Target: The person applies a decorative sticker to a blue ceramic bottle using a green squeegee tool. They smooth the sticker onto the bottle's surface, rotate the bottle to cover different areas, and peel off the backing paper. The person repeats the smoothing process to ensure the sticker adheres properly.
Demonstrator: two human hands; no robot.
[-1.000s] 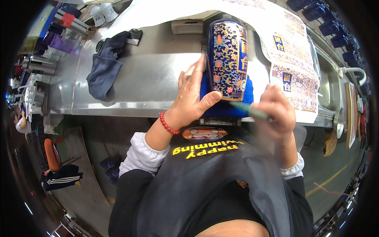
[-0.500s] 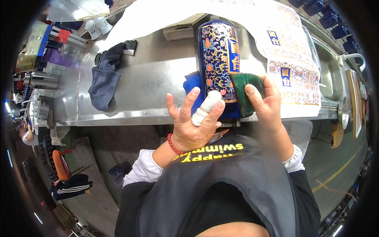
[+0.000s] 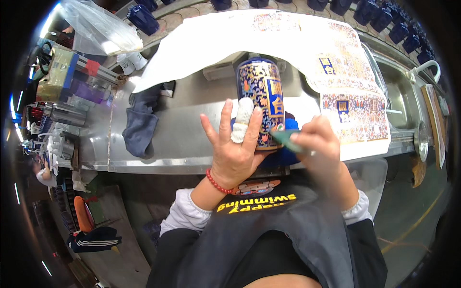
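A dark blue bottle (image 3: pixel 258 77) lies on the steel table with its near end toward me, wrapped in a colourful floral label with a blue and gold panel. My left hand (image 3: pixel 234 156) rests against the bottle's left side and near end, its fingers spread; one finger wears a white cover (image 3: pixel 242 120), and the thumb is partly hidden by the bottle's near end. In my right hand (image 3: pixel 321 139) is a green scraper (image 3: pixel 286 140), pinched between thumb and fingers, its edge at the label's lower right. Blue cloth (image 3: pixel 291 124) shows beneath the bottle.
Large white sheets with printed floral labels (image 3: pixel 355 108) cover the table's back and right. A grey cloth (image 3: pixel 139 127) lies at left, near a clear plastic bag (image 3: pixel 103 31). A sink (image 3: pixel 401 93) is at far right. Several dark blue containers (image 3: pixel 382 19) line the back.
The scraper has turned from lying broadside to the bottle to edge-on at the label. The label panel now faces further up. My left fingers have come onto the bottle, and the view has shifted.
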